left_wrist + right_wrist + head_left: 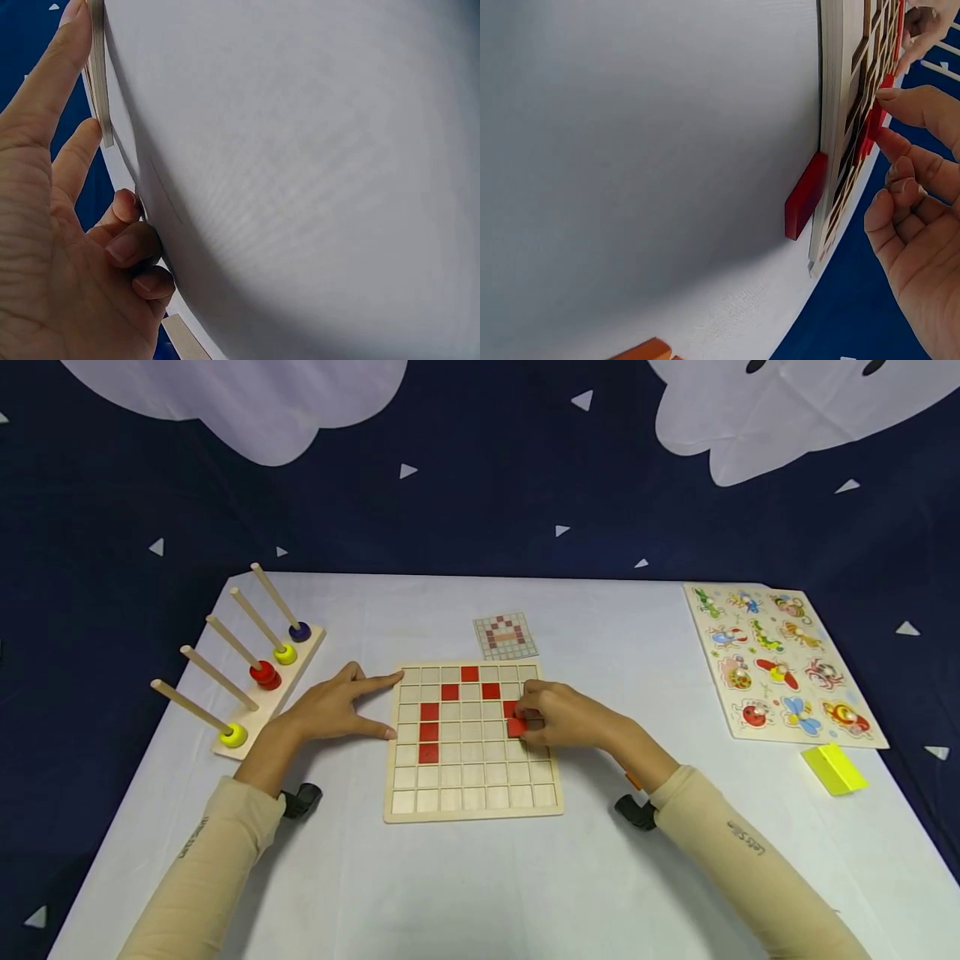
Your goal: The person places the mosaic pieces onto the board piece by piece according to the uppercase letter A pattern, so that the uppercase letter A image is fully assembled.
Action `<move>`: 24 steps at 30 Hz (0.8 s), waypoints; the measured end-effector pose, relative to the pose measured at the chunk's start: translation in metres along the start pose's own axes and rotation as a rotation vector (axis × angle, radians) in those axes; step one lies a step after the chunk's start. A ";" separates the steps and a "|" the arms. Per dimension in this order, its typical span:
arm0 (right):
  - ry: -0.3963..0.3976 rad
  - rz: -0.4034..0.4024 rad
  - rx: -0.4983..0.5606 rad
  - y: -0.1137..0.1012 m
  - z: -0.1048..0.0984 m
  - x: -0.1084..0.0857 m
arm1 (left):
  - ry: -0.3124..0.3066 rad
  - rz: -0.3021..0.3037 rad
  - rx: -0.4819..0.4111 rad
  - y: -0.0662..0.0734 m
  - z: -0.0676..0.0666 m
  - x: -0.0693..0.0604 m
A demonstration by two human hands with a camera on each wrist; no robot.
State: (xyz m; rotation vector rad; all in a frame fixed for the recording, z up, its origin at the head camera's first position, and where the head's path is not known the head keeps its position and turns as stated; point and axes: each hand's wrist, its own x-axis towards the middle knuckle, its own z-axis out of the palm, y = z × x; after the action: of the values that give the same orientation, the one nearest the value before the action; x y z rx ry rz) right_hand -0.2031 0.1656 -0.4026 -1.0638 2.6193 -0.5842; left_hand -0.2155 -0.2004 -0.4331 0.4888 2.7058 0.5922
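Note:
A wooden grid board [474, 817] lies mid-table with several red square tiles [429, 732] set in its cells. Thumb and forefinger of my left hand [324, 708] are spread and touch the board's left edge; the other fingers curl in, as the left wrist view shows [82, 247]. My right hand [567, 715] pinches a red tile [516, 727] between thumb and forefinger over the right part of the grid. In the right wrist view another red tile [805, 199] leans at the board's side edge; the hand hides it from the head view.
A pattern card [506, 637] lies behind the board. At left stands a peg stacker [255, 714] with coloured rings. On the right are an insect puzzle board [783, 668] and a folded yellow piece [835, 769]. An orange piece [646, 350] sits near my right wrist.

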 end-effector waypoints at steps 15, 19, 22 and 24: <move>-0.018 -0.019 -0.025 -0.002 0.001 0.003 | 0.000 -0.001 -0.002 0.001 0.000 0.000; -0.033 -0.006 -0.023 -0.003 0.001 0.003 | 0.001 0.003 -0.001 0.000 0.000 0.000; -0.044 0.001 -0.033 -0.004 0.001 0.003 | -0.001 0.004 -0.006 0.001 0.000 0.000; -0.050 0.006 -0.039 -0.005 0.000 0.004 | 0.000 0.004 -0.008 0.001 0.000 -0.001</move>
State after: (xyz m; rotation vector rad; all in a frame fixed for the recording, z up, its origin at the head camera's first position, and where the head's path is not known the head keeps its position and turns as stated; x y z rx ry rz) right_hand -0.2025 0.1595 -0.4007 -1.0678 2.5999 -0.5002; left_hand -0.2149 -0.2000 -0.4324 0.4927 2.7020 0.6032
